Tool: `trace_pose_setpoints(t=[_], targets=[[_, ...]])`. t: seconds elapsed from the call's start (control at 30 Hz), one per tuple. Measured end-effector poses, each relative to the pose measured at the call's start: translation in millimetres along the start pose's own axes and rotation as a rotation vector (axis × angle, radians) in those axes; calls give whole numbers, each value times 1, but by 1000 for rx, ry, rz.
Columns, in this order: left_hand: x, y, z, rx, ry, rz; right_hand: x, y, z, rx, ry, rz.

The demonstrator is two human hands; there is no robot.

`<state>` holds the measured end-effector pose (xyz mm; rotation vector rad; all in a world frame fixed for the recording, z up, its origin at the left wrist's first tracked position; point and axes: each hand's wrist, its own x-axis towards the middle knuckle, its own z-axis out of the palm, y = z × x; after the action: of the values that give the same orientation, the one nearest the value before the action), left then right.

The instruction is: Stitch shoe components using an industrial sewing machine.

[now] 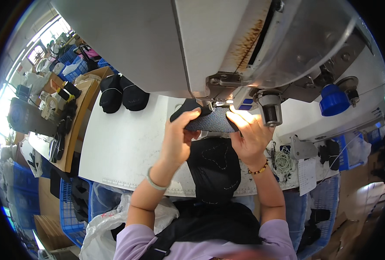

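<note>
A dark piece of fabric [214,120], speckled grey in the middle with black edges, is stretched between my hands under the head of a sewing machine [220,84]. My left hand [180,135] pinches its left end, thumb on top. My right hand [249,132] grips the right end, its fingers close beside the lit needle area. Just below them, a black fabric piece [214,169] with pale stitched lines hangs over the table's near edge. Whether it joins the held fabric, I cannot tell. The needle itself is hidden.
Two banded black bundles [111,94] lie on the white table [114,143], far left. A coil of pale cord [284,161] sits at the right. Blue crates [71,216] and a plastic bag [101,229] stand below the table. A blue knob [334,100] juts from the machine.
</note>
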<state>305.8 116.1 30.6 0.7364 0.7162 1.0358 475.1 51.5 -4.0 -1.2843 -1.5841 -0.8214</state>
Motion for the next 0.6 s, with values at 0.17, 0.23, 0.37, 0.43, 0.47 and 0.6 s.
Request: trace_pose_setpoints(t=[0.17,0.23,0.37,0.43,0.47,0.6], targets=[[37,34,-24,67,-232,-314,4,2,6,58,35,19],[47,39,-25,172,-314,-299,5,4,8,91,59,18],[49,35,-16,294,-431,-194,3,6,5,69,42,17],[48,35,-19,290,-431,-168,3,3,4,86,24,30],[46,34,-18,288,-434,-142,2,4,3,73,16,22],[40,27,-22,243,-421,-108,-11,10,5,41,59,32]])
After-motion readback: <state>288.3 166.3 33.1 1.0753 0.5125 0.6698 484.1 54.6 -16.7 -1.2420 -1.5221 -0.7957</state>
